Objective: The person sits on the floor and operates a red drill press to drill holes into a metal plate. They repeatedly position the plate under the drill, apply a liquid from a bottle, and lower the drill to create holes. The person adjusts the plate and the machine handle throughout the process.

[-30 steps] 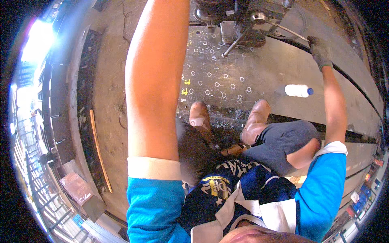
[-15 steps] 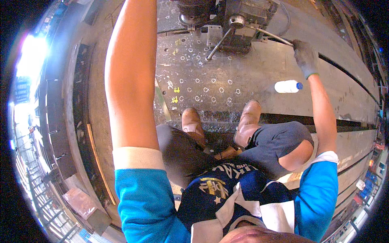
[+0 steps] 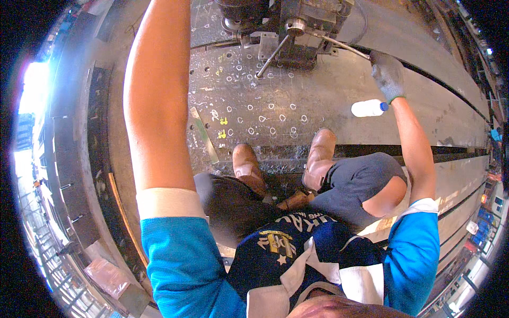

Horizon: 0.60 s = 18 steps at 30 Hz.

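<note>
My right hand [image 3: 388, 77], in a grey glove, is closed round the outer end of a long metal feed lever [image 3: 342, 44]. The lever runs out from the round hub [image 3: 295, 26] of a magnetic drill [image 3: 302, 50] standing on a steel plate [image 3: 328, 87]. A second lever [image 3: 273, 57] slants down from the same hub toward me. My left arm stretches up past the top edge, so the left hand is out of sight. White chalk rings and several drilled holes mark the plate below the drill. The drill tip's contact with the plate is hard to make out.
A white bottle [image 3: 367, 108] with a blue cap lies on the plate close to my right wrist. Left of my boots [image 3: 246, 161] is a flat metal strip [image 3: 204, 134]. A dark cable [image 3: 363, 21] curves behind the drill. Long slots run between the plates at right.
The view has shifted slightly, so the drill, bottle and plate appear a little farther left, and more of the metal strip shows. My right hand keeps its grip on the lever.
</note>
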Each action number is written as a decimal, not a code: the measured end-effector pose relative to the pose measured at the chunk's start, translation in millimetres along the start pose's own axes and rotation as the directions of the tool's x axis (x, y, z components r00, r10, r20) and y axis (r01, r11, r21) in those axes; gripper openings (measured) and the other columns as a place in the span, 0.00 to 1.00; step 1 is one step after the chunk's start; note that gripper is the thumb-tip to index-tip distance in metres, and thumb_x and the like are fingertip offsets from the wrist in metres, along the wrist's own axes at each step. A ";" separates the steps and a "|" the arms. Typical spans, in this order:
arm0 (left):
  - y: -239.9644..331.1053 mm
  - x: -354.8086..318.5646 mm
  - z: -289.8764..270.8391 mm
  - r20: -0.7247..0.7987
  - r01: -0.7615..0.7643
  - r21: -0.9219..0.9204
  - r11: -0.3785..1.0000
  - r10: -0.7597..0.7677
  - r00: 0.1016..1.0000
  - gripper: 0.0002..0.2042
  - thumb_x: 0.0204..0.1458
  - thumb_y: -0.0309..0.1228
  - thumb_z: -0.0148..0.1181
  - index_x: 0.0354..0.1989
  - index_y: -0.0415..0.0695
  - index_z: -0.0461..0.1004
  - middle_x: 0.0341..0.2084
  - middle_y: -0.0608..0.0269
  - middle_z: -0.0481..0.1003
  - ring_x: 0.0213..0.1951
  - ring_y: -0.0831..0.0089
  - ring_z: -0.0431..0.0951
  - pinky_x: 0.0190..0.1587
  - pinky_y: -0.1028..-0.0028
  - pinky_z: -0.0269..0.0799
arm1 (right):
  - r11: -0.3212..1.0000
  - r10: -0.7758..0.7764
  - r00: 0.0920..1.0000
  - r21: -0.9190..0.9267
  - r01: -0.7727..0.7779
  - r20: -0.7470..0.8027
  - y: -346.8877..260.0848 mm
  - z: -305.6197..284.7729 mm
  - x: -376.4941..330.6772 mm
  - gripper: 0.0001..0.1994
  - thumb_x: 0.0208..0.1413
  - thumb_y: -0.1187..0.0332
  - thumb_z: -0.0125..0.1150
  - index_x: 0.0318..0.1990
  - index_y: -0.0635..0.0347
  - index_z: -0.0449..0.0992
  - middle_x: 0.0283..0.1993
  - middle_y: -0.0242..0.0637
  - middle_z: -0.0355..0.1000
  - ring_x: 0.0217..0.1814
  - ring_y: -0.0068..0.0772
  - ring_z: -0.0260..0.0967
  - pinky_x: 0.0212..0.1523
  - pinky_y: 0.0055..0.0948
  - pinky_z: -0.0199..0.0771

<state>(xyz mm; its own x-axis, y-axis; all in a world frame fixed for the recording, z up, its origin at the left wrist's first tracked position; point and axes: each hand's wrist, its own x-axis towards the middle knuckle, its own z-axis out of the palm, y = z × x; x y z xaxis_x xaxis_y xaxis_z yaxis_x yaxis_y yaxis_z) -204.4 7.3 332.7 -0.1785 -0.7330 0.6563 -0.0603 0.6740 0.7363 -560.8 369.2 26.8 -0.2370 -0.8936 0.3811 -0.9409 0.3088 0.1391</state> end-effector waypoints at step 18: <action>-2.6 -3.1 -13.8 -0.011 -0.117 0.121 0.986 0.119 0.993 0.27 0.57 0.53 0.66 0.51 0.39 0.83 0.44 0.49 0.84 0.49 0.59 0.83 0.55 0.66 0.74 | 0.999 -0.015 0.998 0.048 0.013 0.055 -37.3 -59.5 19.6 0.17 0.61 0.60 0.55 0.54 0.53 0.77 0.50 0.49 0.78 0.46 0.58 0.75 0.46 0.53 0.74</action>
<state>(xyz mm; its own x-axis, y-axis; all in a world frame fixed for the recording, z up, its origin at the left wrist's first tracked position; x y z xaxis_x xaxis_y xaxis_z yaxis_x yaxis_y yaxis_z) -190.2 6.6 331.0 -0.1741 -0.6484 0.7412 -0.1575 0.7613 0.6290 -515.9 359.6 83.5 -0.2357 -0.9148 0.3279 -0.9544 0.2815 0.0996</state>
